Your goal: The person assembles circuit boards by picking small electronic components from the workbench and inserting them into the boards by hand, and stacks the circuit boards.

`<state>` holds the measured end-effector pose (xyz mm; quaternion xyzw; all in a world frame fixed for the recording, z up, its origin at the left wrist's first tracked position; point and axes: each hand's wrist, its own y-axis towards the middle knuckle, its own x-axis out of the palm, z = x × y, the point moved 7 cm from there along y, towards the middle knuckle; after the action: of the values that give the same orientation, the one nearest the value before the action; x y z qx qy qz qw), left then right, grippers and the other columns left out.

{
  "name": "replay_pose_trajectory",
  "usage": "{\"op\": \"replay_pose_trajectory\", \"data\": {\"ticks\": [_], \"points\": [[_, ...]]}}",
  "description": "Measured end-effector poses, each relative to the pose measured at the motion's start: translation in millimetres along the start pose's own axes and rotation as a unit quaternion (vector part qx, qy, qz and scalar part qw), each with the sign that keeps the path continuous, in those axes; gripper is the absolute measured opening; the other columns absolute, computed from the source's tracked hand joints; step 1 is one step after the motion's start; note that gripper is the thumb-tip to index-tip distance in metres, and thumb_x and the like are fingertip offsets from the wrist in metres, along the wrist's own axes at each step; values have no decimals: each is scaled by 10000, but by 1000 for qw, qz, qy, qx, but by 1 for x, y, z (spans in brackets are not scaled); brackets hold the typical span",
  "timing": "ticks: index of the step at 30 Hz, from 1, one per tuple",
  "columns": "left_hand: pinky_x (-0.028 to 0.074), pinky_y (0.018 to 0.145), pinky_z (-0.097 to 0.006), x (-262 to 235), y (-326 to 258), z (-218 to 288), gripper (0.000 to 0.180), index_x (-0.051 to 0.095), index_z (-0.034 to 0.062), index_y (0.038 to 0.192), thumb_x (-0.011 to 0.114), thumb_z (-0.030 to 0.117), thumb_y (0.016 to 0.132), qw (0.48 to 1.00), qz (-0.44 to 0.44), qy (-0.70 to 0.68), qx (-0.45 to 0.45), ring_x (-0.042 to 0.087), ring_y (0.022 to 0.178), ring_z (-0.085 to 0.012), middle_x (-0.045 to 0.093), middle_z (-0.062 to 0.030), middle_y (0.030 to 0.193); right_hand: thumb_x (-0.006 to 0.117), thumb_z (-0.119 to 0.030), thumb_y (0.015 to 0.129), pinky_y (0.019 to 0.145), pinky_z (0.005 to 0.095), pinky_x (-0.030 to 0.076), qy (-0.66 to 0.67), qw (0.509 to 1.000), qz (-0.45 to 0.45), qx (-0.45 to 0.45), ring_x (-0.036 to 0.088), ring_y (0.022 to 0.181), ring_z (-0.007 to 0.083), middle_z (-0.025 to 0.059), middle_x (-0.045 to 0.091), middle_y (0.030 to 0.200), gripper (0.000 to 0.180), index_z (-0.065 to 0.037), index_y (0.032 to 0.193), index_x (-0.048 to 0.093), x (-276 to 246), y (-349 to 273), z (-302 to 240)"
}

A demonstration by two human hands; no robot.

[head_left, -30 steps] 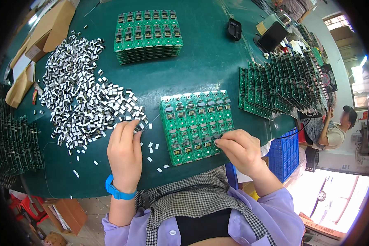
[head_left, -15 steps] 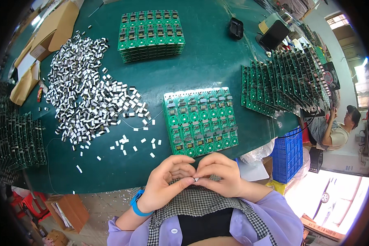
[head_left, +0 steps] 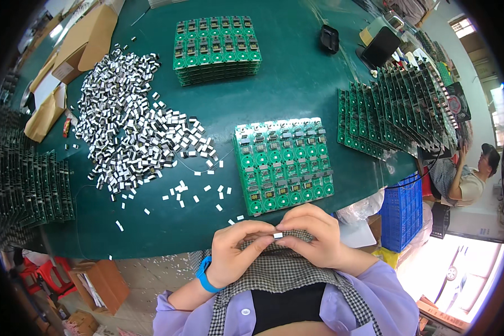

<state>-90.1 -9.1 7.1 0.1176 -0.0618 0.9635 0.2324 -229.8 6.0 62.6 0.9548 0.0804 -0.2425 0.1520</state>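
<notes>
A small white-faced block (head_left: 278, 236) sits between my fingertips just off the table's near edge. My left hand (head_left: 238, 255) is closed, thumb and forefinger pinching the block from the left. From the right my right hand (head_left: 312, 239) pinches it too, with curled fingers. Right beyond my hands lies a stack of green circuit boards (head_left: 285, 168), its top sheet bearing rows of round outlines and small dark displays. A large heap of black-and-white blocks (head_left: 131, 120) spreads to the left, and several flat white pieces (head_left: 196, 199) are scattered between heap and boards.
Another board stack (head_left: 217, 59) stands at the back of the green table (head_left: 297, 73). Boards stand on edge at the right (head_left: 397, 109) and far left (head_left: 31, 185). An open cardboard box (head_left: 84, 39), a black tray (head_left: 329, 39) and a blue crate (head_left: 402, 215) surround the work. A co-worker (head_left: 470, 179) sits at right.
The block between my fingers now shows its white face more plainly. Both hands have shifted slightly, and the whole view has slid a little to the right. Extra white pieces lie near my left hand.
</notes>
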Motion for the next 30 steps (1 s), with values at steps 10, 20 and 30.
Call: {"op": "replay_pose_trajectory", "data": {"ticks": [10,20,30], "points": [[540,772,-278,-1,2,-3,135,627,-74,971,622,-66,836,995,14,-93,-22,663,868,-183,668,-146,942,779,-23,685,637,283,551,-52,992,70,-88,677,736,213,103,682,875,246,-14,898,656,4,-6,-4],[497,626,-292,2,4,28,122,612,-6,838,686,-32,746,969,9,181,166,622,696,-219,641,-119,801,772,-27,705,693,285,544,130,990,23,42,680,812,222,110,687,912,236,-20,910,654,7,-7,16],[514,663,-315,11,2,29,143,619,7,860,699,2,742,968,-44,167,181,647,761,-251,656,-115,848,777,-37,696,660,303,525,120,988,-92,25,654,791,212,100,652,871,231,-17,887,648,5,1,12]]}}
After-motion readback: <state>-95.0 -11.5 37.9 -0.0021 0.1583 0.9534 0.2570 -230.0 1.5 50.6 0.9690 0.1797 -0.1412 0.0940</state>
